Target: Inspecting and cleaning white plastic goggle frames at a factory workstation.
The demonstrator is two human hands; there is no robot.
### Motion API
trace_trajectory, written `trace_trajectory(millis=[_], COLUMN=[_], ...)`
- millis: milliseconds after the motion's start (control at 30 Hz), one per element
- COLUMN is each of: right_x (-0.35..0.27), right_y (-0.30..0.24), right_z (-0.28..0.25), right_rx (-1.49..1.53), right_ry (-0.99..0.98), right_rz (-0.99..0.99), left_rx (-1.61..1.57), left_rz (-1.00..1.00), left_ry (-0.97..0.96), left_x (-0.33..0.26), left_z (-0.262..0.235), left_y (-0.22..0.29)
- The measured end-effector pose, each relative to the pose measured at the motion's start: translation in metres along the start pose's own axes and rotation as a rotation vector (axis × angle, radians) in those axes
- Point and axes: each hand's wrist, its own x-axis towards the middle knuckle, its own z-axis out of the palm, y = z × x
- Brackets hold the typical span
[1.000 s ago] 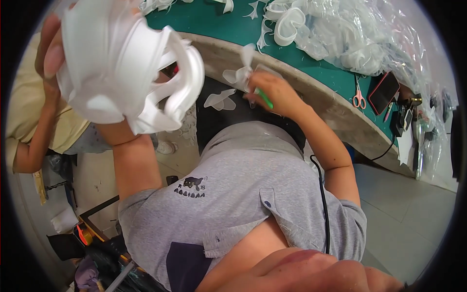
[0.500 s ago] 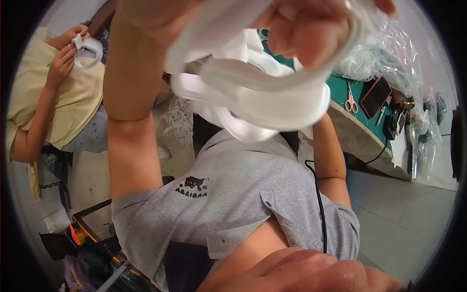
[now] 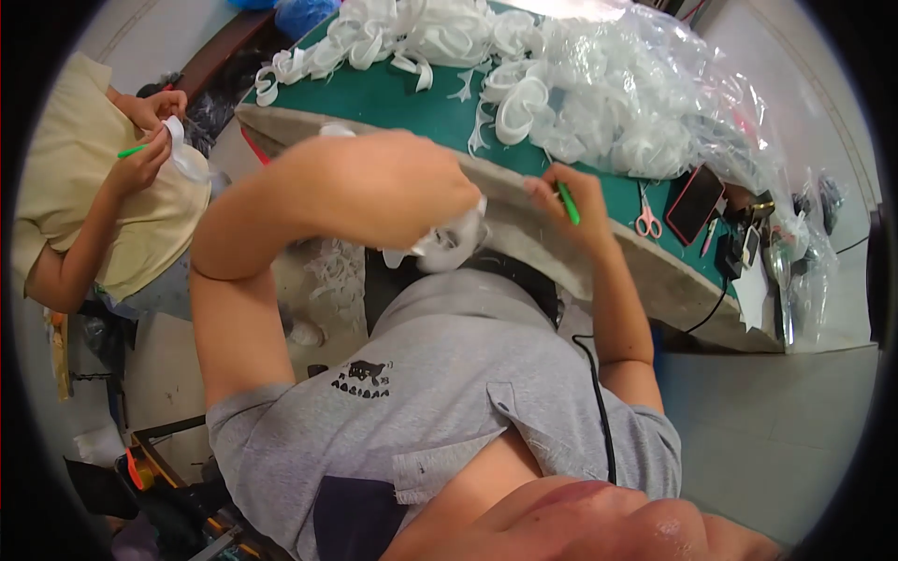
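Nearest, a pale floor (image 3: 776, 411) is spreading under a green table (image 3: 412, 98) that is carrying white plastic rings (image 3: 524, 103), clear bags (image 3: 636, 93), scissors (image 3: 647, 221) and a phone (image 3: 694, 204) farther off. The left hand (image 3: 412, 201) is curling closed around a white part (image 3: 449, 243) at the table's near edge, while the right hand (image 3: 561, 201) is pinching a green tool (image 3: 568, 203) just right of it. Far left, another person's hands (image 3: 150, 140) are holding a white piece.

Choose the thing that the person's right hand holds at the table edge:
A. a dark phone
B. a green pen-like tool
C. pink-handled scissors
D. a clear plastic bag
B: the right hand grips a slim green tool, while the pink-handled scissors and the dark phone lie apart on the green table.
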Motion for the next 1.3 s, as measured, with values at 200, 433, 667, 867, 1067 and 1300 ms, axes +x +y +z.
trace_trajectory(millis=[200, 433, 667, 867, 1067, 1300], right_x=[-0.010, -0.041, -0.040, -0.033, -0.030, -0.033], right_y=[-0.005, -0.026, -0.007, 0.028, 0.019, -0.024], right_z=[0.020, -0.011, -0.047, -0.047, -0.017, 0.040], right_rx=[0.888, 0.629, 0.724, 0.709, 0.252, 0.278], right_ry=[-0.220, -0.378, 0.093, 0.010, 0.005, 0.052], right_rz=[-0.055, 0.001, 0.173, 0.240, 0.102, -0.126], left_rx=[-0.137, -0.677, -1.371, -1.908, -2.050, -2.000], left_rz=[0.117, -0.145, -0.159, -0.340, -0.305, -0.248], left_ry=[0.271, 1.039, 0.950, 0.269, 0.501, 0.778], left_x=[0.031, 0.044, 0.043, 0.023, 0.026, 0.032], left_z=[-0.014, 0.025, 0.076, 0.147, 0.186, 0.203], left_y=[0.035, 0.004, -0.047, -0.064, -0.042, -0.024])
